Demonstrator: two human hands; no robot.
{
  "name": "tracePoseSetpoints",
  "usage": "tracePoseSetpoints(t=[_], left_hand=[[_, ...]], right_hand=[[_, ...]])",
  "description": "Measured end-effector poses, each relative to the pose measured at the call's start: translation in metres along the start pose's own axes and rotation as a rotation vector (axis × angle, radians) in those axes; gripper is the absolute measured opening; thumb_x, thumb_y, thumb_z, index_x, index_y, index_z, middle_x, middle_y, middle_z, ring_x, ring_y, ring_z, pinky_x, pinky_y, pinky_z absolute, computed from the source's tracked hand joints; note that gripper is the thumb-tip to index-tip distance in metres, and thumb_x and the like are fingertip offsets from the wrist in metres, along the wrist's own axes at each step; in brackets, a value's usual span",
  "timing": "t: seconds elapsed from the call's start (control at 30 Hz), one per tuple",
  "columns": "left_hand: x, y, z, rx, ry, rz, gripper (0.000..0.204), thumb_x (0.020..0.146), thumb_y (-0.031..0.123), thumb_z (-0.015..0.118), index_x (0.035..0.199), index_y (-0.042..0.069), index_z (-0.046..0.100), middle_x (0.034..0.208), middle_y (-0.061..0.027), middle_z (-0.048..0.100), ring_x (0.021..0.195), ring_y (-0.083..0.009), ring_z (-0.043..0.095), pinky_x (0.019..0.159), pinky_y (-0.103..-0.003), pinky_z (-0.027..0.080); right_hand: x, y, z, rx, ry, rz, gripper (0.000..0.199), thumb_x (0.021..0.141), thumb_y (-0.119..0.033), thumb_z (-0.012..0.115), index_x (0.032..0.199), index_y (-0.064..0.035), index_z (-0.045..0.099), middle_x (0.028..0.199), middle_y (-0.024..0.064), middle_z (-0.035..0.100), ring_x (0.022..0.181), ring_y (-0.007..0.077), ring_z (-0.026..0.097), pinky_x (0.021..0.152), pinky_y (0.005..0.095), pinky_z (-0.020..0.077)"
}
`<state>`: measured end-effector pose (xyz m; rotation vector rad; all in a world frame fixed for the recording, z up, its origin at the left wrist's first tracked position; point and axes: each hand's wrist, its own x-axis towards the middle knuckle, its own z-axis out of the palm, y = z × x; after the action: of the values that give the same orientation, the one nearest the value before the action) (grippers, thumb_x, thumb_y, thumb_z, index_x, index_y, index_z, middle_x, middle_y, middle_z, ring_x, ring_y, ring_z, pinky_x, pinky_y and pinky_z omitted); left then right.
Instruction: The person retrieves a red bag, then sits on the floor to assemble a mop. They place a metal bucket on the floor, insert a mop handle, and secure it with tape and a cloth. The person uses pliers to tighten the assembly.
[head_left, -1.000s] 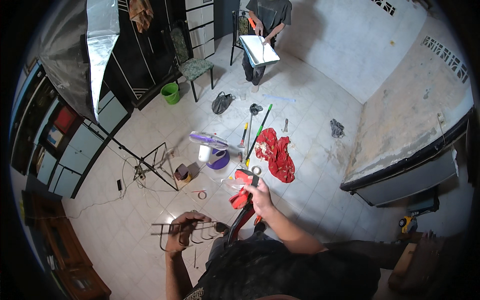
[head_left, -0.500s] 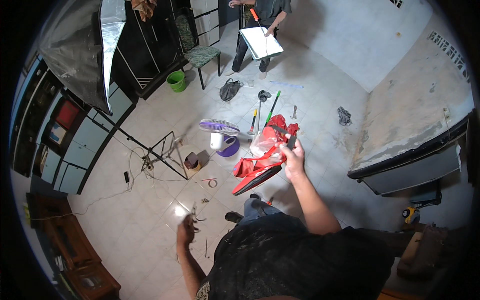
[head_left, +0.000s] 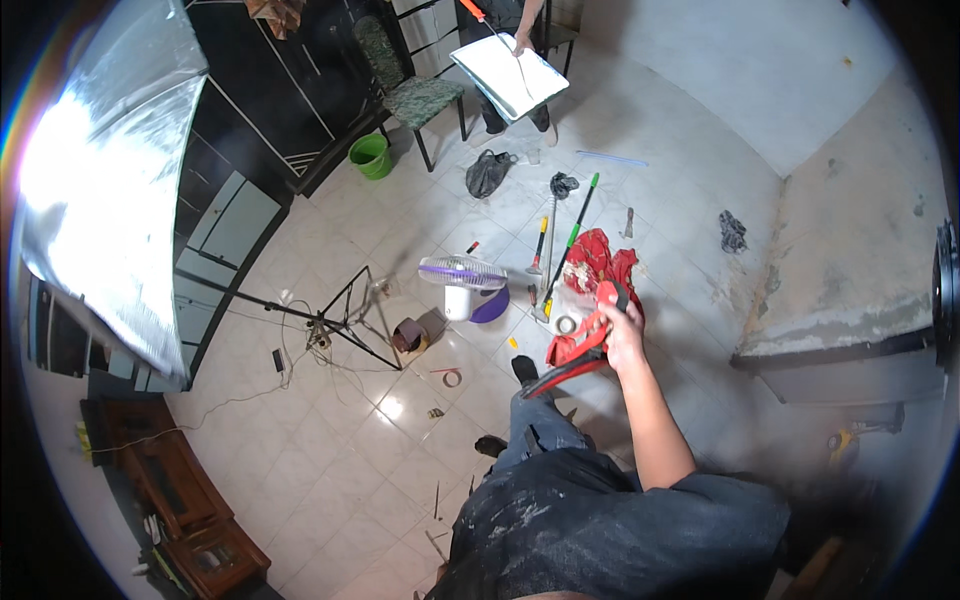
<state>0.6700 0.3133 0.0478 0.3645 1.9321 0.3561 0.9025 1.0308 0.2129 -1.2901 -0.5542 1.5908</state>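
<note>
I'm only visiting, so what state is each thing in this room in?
Right hand: closed around the bag
Red-and-black bag: held up off the floor
Fan: standing; whether it spins is unclear
Studio light: glowing brightly
Green bucket: upright
Chair: upright
Red cloth: crumpled on the floor
White-topped tray: held by a co-worker's hand
</note>
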Motion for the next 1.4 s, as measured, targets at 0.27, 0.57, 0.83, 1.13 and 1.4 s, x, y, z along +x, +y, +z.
tracePoseSetpoints(t=[0.27,0.57,0.83,1.13,1.4], left_hand=[[0.023,0.153,-0.035,-0.150,0.198,-0.174,0.044,0.111,0.041,0.049,0.118,0.007,0.077,0.066,-0.0057,0.065,0.057,-0.0178,0.061,0.053,-0.037,0.048],[0.023,0.299,-0.074,-0.695,0.356,-0.158,0.045,0.109,0.044,0.057,0.128,0.005,0.070,0.054,-0.0005,0.051,0.045,-0.0100,0.046,0.043,-0.027,0.034],[0.032,0.087,0.031,-0.273,0.478,0.062,0.052,0.107,0.051,0.058,0.120,0.005,0.076,0.102,-0.0116,0.076,0.095,-0.0227,0.069,0.081,-0.037,0.056],[-0.037,-0.029,0.113,-0.921,0.325,-0.455,0.049,0.105,0.049,0.061,0.118,0.005,0.077,0.093,-0.0082,0.069,0.082,-0.0183,0.061,0.072,-0.035,0.048],[-0.092,-0.116,0.102,-1.282,0.528,-0.533,0.042,0.105,0.045,0.064,0.122,0.008,0.076,0.067,-0.0025,0.059,0.055,-0.0139,0.049,0.053,-0.033,0.037]], right_hand=[[0.136,0.072,-0.058,-0.610,0.008,0.159,0.023,0.089,-0.003,0.076,0.107,-0.0020,0.061,0.083,0.0040,0.065,0.063,0.0133,0.062,0.054,0.0310,0.0515],[0.210,0.123,-0.137,-0.976,0.052,0.287,0.041,0.083,-0.003,0.079,0.120,0.0034,0.066,0.100,0.0132,0.073,0.071,0.0193,0.072,0.057,0.0346,0.0608],[0.206,0.129,-0.090,-1.301,-0.162,0.201,0.016,0.080,0.006,0.071,0.095,0.0009,0.068,0.077,0.0122,0.069,0.057,0.0211,0.064,0.050,0.0393,0.0509],[0.061,0.196,0.033,-1.600,-0.910,0.506,0.026,0.087,-0.001,0.076,0.113,0.0014,0.072,0.087,0.0145,0.076,0.061,0.0190,0.069,0.052,0.0337,0.0549],[-0.191,0.276,0.196,-2.198,-1.025,-0.707,0.058,0.095,-0.018,0.064,0.142,0.0082,0.043,0.110,0.0309,0.074,0.104,0.0466,0.074,0.089,0.0527,0.0598]])
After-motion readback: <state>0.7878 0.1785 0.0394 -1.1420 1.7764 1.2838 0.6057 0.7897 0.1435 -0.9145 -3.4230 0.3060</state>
